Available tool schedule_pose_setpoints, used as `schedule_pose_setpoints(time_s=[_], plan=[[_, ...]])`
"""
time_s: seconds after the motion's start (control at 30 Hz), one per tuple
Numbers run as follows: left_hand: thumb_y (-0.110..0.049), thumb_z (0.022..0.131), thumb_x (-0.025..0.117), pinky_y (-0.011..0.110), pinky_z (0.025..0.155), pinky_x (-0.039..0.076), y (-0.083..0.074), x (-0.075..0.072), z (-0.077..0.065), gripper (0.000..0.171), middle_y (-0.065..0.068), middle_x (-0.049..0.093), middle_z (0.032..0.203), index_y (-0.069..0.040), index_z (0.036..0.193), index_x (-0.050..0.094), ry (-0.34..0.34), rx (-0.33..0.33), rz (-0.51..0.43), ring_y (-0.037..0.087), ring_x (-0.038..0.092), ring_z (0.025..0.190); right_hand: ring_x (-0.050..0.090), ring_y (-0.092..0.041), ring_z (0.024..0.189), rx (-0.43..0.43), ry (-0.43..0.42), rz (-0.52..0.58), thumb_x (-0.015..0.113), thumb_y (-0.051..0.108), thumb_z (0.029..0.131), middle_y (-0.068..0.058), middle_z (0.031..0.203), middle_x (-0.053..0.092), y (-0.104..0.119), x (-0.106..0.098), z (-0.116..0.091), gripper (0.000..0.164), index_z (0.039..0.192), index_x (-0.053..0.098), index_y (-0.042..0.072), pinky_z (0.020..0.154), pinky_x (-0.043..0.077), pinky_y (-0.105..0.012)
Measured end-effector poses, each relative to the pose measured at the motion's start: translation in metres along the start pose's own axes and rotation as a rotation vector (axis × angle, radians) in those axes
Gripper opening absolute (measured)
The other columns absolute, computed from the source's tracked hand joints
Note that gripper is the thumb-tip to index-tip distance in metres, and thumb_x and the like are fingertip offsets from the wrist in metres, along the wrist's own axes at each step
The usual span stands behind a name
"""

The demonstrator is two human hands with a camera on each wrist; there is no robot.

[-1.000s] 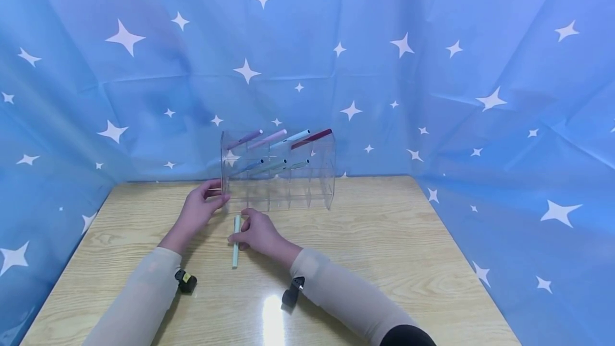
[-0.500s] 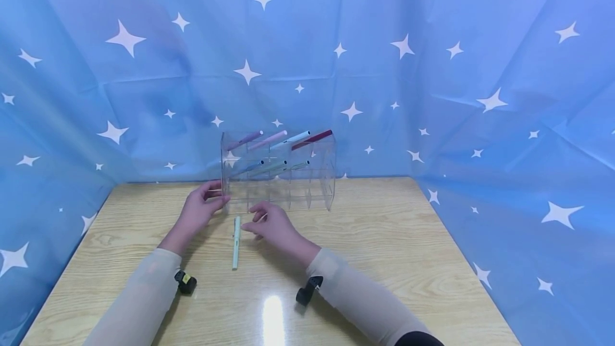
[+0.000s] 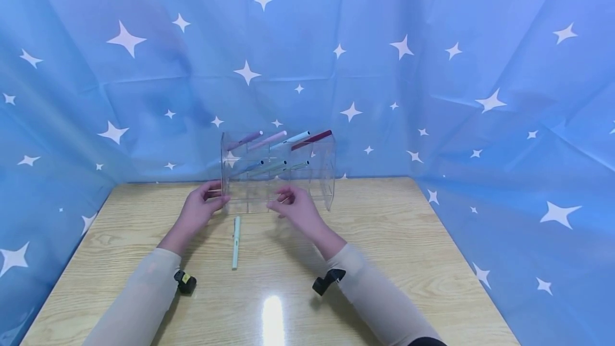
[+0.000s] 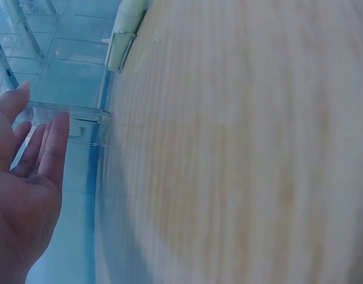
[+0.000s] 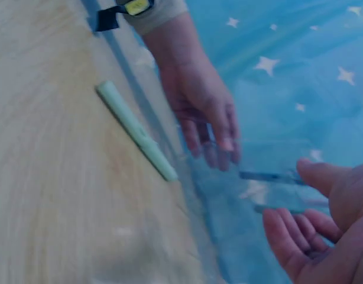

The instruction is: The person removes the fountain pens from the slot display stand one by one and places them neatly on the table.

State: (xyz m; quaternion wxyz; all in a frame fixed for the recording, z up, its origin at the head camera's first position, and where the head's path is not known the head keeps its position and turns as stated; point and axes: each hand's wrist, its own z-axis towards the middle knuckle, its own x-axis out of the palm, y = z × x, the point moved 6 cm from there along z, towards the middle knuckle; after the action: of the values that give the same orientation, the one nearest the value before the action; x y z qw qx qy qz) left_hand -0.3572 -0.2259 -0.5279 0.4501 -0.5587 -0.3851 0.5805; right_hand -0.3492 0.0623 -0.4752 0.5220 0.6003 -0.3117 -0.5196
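A clear acrylic pen rack (image 3: 259, 206) stands near the table's back edge, with several pens slanted in its two upper tiers. My left hand (image 3: 199, 207) holds its left side panel, thumb at the front and fingers outside; in the left wrist view that panel runs between thumb and fingers. A pale green pen (image 3: 236, 243) lies on the table in front of the rack, its clip end toward it. My right hand (image 3: 299, 208) hovers before the rack's lower middle, fingers loosely bent and holding nothing. In the right wrist view it overlaps the pens' ends.
The rack's top tier bears a purple pen (image 3: 246, 139), a pink pen (image 3: 269, 139), a light blue pen (image 3: 290, 139) and a dark red pen (image 3: 312, 139). A blue star-patterned curtain (image 3: 384, 79) hangs close behind the wooden table (image 3: 394, 239).
My right hand has let go of the pale green pen and moved right and up toward the rack. The pen stays on the table. My left hand has not moved.
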Motion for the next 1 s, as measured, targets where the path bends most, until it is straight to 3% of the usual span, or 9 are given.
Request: schedule_pose_setpoints(time_s=[0.3,0.47,0.63,0.8,1.0], plan=[[-0.026,0.108,0.077,0.018,0.091,0.06,0.0,-0.001,-0.001,0.061,0.024,0.06,0.152,-0.002,0.159,0.053,-0.002,-0.01,-0.019,0.041,0.056,0.143,0.07,-0.023,0.093,-0.011,-0.117,0.015,0.087,0.019,0.099,-0.01,0.111,0.068,0.007,-0.038,0.0,0.04,0.131,0.068,0.003,0.086,0.068,-0.05],[-0.029,0.109,0.077,0.02,0.092,0.06,0.001,-0.001,-0.001,0.063,0.025,0.06,0.153,-0.002,0.16,0.052,0.002,-0.012,-0.023,0.041,0.056,0.144,0.067,-0.025,0.105,0.0,-0.217,0.0,0.089,0.021,0.098,-0.012,0.122,0.065,0.006,-0.055,0.003,0.051,0.138,0.061,0.008,0.084,0.065,-0.036],[-0.029,0.108,0.077,0.021,0.092,0.061,0.003,-0.001,0.0,0.063,0.025,0.06,0.153,-0.002,0.16,0.052,0.004,-0.014,-0.029,0.042,0.056,0.144,0.066,-0.028,0.113,-0.005,-0.287,0.009,0.091,0.025,0.096,-0.014,0.134,0.061,0.007,-0.067,0.006,0.066,0.146,0.053,0.008,0.085,0.064,-0.037],[-0.028,0.109,0.076,0.021,0.092,0.061,0.003,0.0,0.0,0.062,0.025,0.06,0.152,-0.002,0.159,0.052,-0.001,-0.01,-0.028,0.042,0.056,0.143,0.067,-0.027,0.114,-0.032,-0.301,0.027,0.089,0.023,0.098,-0.011,0.138,0.06,0.005,-0.073,0.011,0.065,0.15,0.052,0.01,0.086,0.064,-0.038],[-0.023,0.11,0.075,0.021,0.093,0.061,-0.001,0.001,0.0,0.061,0.028,0.058,0.153,0.001,0.16,0.051,-0.002,-0.004,-0.031,0.044,0.055,0.144,0.069,-0.03,0.109,-0.067,-0.288,0.032,0.085,0.015,0.101,-0.02,0.148,0.059,0.005,-0.073,0.021,0.065,0.154,0.05,0.004,0.087,0.065,-0.04]])
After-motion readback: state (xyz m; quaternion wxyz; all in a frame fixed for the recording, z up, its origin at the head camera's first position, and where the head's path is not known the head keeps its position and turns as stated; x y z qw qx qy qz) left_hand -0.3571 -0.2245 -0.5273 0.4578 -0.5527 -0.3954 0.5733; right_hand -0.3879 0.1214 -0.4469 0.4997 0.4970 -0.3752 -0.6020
